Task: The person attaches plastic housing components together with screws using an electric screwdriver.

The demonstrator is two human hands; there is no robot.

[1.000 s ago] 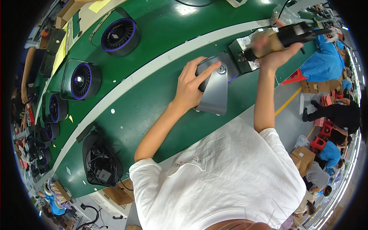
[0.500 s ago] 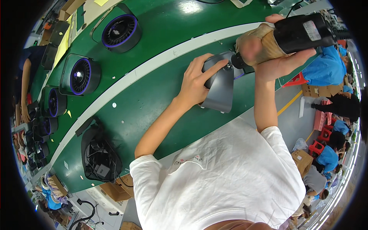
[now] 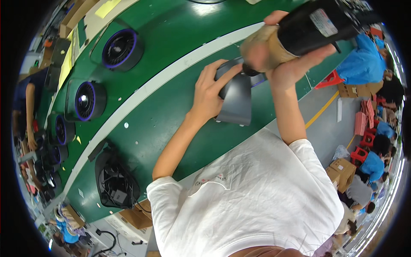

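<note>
On the green conveyor table [image 3: 171,115], I see my left hand [image 3: 209,92] with fingers curled over the grey housing [image 3: 234,100], while my right hand [image 3: 295,64] grips the black power screwdriver [image 3: 317,25] tightly just above it.

Green workbench [image 3: 171,128] with white stripe [image 3: 145,92], purple-ringed round fan units [image 3: 122,49], grey housing [image 3: 235,100], black grille [image 3: 115,182].

On my feed, a green conveyor table [image 3: 171,128] carries a white stripe [image 3: 141,96]. Beyond the stripe I see two round fan units with purple rims [image 3: 121,48] [image 3: 87,100]. A black fan grille [image 3: 114,182] lies near the table edge. Cardboard boxes [image 3: 342,171] stand on the floor at right.
</note>
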